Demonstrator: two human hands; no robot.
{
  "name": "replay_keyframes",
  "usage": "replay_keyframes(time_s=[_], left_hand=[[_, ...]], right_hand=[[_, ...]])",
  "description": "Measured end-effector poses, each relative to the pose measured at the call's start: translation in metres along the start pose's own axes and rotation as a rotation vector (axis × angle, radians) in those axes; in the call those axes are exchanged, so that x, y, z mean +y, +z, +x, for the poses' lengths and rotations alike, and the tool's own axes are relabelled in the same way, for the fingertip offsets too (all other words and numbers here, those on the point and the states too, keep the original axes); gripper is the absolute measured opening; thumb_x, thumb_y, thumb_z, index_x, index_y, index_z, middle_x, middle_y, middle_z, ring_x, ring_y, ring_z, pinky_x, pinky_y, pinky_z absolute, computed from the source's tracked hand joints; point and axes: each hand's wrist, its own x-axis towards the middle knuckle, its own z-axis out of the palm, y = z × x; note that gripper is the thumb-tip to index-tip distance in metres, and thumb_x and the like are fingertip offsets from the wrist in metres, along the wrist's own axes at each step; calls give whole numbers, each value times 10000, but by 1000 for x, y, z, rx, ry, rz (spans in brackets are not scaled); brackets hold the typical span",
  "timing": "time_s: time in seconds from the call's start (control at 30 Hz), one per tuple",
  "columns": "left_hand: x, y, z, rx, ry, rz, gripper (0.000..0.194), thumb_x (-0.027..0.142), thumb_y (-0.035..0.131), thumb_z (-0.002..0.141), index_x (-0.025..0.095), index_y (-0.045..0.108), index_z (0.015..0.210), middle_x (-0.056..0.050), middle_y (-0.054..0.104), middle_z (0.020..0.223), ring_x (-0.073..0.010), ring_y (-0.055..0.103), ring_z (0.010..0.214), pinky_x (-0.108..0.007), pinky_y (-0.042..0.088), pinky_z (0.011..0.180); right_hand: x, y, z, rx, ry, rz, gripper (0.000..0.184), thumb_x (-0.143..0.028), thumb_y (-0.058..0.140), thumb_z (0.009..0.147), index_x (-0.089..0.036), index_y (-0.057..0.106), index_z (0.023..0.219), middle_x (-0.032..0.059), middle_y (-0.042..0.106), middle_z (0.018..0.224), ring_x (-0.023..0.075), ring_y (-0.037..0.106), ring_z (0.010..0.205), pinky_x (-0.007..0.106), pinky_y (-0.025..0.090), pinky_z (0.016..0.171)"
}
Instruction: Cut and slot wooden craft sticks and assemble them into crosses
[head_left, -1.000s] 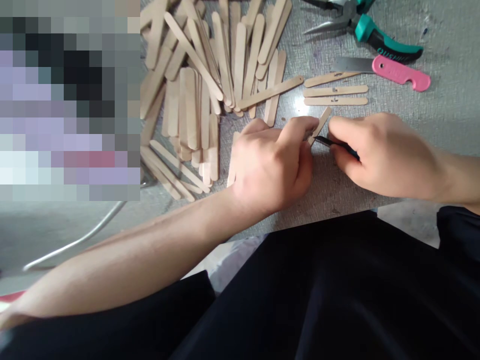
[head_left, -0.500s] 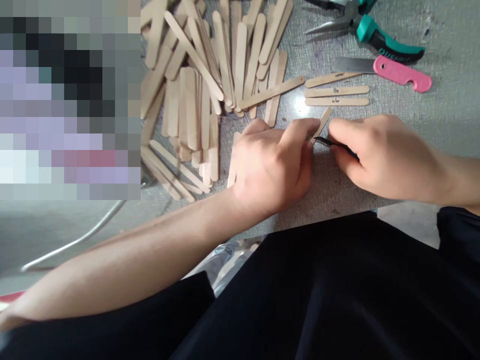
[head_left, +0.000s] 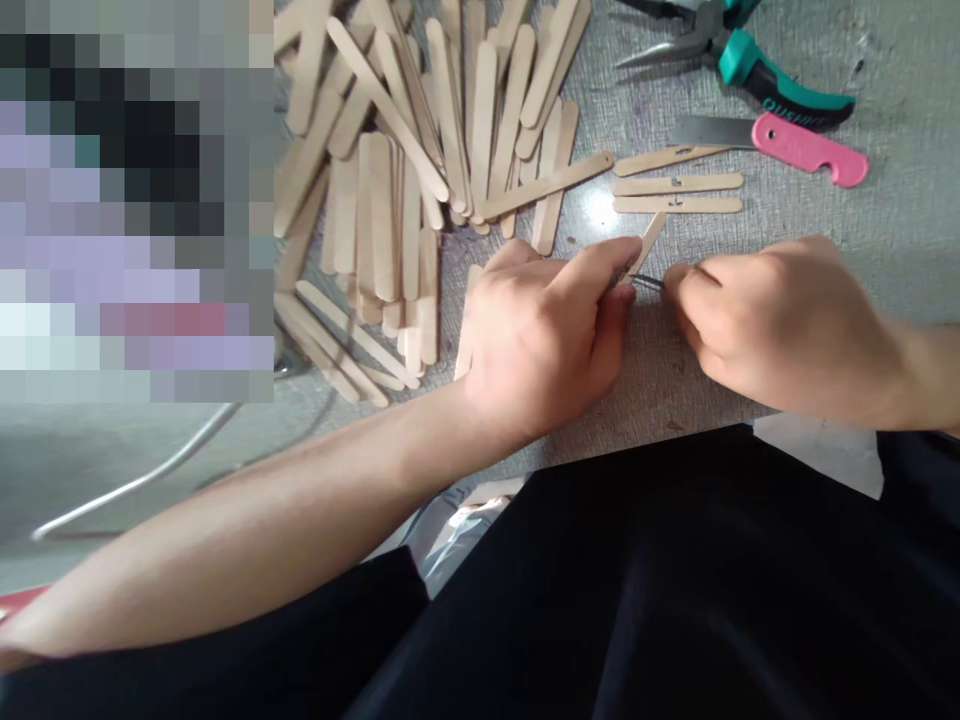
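Note:
My left hand is closed on a wooden craft stick, pinching it between thumb and fingers so that its rounded end sticks out to the upper right. From the right, my right hand grips a thin dark tool. The tip of this tool meets the stick by my left fingertips; most of its body is hidden in my fist, so its exact kind does not show. Just beyond both hands lie two craft sticks with small dark notches or cut marks at mid-length, and a third marked stick slants above them.
A large heap of craft sticks spreads over the left of the grey table. At the back right are long-nose pliers with teal and black handles and a pink-handled folding saw or knife. The table's front edge runs above my lap.
My right hand has turned over and shifted slightly right, with the dark tool now lying flatter against the stick. My left hand keeps its hold on the stick.

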Motion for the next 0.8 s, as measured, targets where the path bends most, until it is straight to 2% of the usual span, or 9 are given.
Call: replay_keyframes(time_s=[0.33,0.43,0.63,0.8], left_hand=[[1,-1,0,-14,-2,-16,395,251,550,1077,214,828,1355,-55,751,686,-258,669,588,-524,592,795],[0,0,-1,13,-7,-39,387,262,551,1078,228,841,1332,-43,746,680,-244,660,589,-502,588,794],[-2,3,-2,30,-92,-259,274,336,637,1071,262,844,1233,-43,733,704,-249,669,640,-460,566,799],[-3,4,-2,32,-86,-224,263,344,683,1052,261,848,1239,-37,724,693,-249,649,625,-473,568,827]], right_hand=[[-3,-6,1,-32,-43,-16,235,-16,518,875,-201,613,765,4,457,607,140,275,557,332,167,590],[-3,-5,1,-17,-52,-21,251,-14,498,887,-194,636,776,14,485,604,143,297,554,337,182,594],[-3,-6,2,-26,-60,1,273,-9,483,898,-186,646,770,27,513,606,143,337,556,345,193,594],[-5,-5,0,-34,-39,18,258,-3,499,887,-182,653,784,28,530,614,141,362,558,346,189,599]])
